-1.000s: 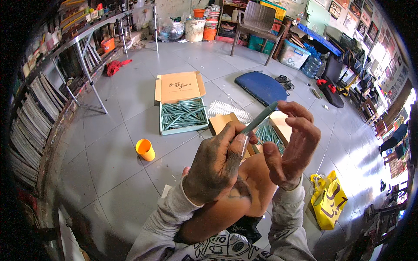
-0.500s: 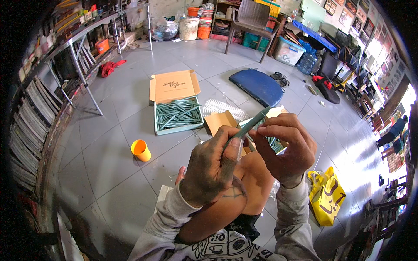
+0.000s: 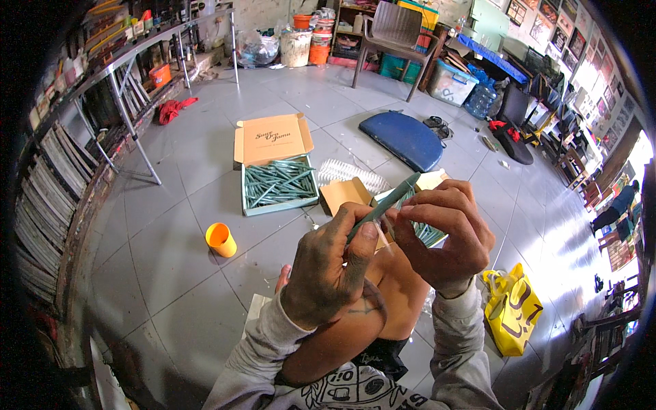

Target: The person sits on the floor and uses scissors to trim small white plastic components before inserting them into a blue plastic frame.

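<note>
My left hand (image 3: 328,266) is closed around a green, pen-like tapered stick (image 3: 391,201), its pointed end aimed up and to the right. Close by, my right hand (image 3: 447,232) pinches thumb and forefinger together beside the stick; what lies between those fingertips is too small to make out. A thin, clear strip (image 3: 387,243) shows between the hands, below the stick. Ahead, an open carton (image 3: 280,209) holds many similar green sticks. A second open box (image 3: 344,196), partly hidden behind my hands, has more of them.
An orange cup (image 3: 221,240) stands on the tiled floor (image 3: 164,273) to the left. White coiled pieces (image 3: 352,174) lie beyond the boxes, near a blue half-round board (image 3: 403,139). A yellow bag (image 3: 512,311) sits at right. A brown chair (image 3: 396,31) stands far back.
The stick has shifted slightly down and left, and its tip sits lower. The clear strip between my hands shows more plainly. Both hands keep nearly the same place and grip.
</note>
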The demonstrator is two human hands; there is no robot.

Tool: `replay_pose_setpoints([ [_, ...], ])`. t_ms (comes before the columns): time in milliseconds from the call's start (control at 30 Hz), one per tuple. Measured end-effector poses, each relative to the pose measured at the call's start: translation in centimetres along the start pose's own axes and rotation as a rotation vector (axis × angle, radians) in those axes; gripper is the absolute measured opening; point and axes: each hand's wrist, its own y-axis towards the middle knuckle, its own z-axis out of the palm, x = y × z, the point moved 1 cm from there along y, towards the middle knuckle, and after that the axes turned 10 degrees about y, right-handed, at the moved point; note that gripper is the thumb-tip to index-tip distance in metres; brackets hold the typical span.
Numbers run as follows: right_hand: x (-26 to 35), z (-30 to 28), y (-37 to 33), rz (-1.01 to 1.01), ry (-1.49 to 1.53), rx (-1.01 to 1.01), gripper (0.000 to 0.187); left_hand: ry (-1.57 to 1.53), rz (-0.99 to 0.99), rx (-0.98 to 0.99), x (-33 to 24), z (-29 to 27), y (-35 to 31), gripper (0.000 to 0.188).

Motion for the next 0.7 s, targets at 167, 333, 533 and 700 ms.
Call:
replay_pose_setpoints([
  [167,-0.31,-0.01,-0.04,-0.001,-0.009,-0.041,0.029,0.012,-0.002,-0.001,0.17,-0.03,-0.12,0.022],
  [333,-0.37,-0.13,0.05,0.012,0.0,-0.032,0.029,-0.013,0.062,-0.065,0.7,0.37,-0.18,0.021],
  [533,-0.53,-0.12,0.07,0.007,-0.02,-0.041,0.029,0.002,0.045,-0.043,0.71,0.38,-0.09,0.021],
  [700,-0.72,-0.21,0.22,0.004,-0.012,-0.054,0.028,0.0,0.024,-0.033,0.4,0.07,-0.16,0.021],
])
